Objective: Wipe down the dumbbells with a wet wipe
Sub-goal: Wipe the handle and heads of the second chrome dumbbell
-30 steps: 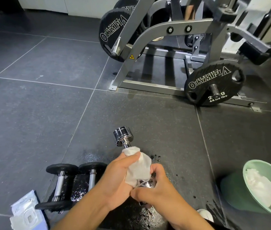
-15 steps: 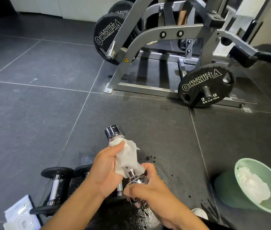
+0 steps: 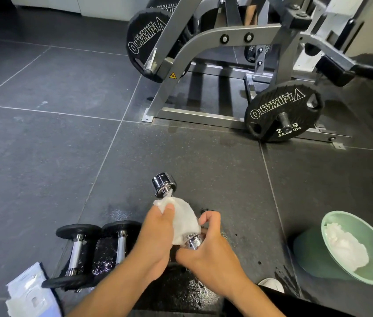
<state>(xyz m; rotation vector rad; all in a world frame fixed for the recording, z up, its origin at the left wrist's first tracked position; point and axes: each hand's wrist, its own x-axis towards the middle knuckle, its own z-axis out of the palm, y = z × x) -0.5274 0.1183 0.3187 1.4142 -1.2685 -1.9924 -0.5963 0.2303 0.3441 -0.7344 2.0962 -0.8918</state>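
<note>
A small chrome dumbbell is held tilted above the floor, its far head pointing away from me. My left hand grips a white wet wipe wrapped round the dumbbell's handle, which the wipe hides. My right hand holds the near chrome head between curled fingers. Two black dumbbells with chrome handles lie side by side on the wet floor to the left of my hands.
A green bin holding used white wipes stands at the right. A wipes packet lies at the bottom left. A grey weight machine with black Olympia plates fills the far side. Dark floor tiles lie around.
My left hand has slid the wipe along the handle, up toward the far head and then back to the middle. The dumbbell has tilted slightly. My view has shifted a little.
</note>
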